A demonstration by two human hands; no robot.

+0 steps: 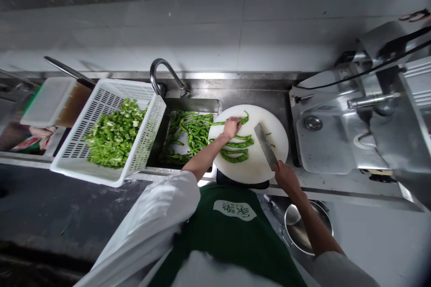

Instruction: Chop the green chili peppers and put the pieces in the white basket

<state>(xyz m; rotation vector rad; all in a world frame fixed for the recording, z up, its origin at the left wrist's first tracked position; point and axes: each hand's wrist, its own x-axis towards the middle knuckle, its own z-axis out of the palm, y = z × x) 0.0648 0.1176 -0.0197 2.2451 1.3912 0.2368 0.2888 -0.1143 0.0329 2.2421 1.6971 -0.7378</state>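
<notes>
A round white cutting board [269,161] lies in front of me with several long green peppers [237,156] on its left half. At the board's upper left, my left hand [231,127] is closed over a green pepper [245,119] whose curled end sticks out to the right. My right hand [284,175] grips the handle of a cleaver [265,144] at the board's right side. The blade points up and left, apart from the peppers. A few small green bits lie just right of the blade.
Left of the board, a sink [215,104] holds many whole green peppers [193,132]. A white basket [123,178] with chopped green peppers [116,136] sits beside it under a curved faucet [160,63]. On the right stands a metal slicing machine [325,143]; a steel pot [305,233] is below the counter.
</notes>
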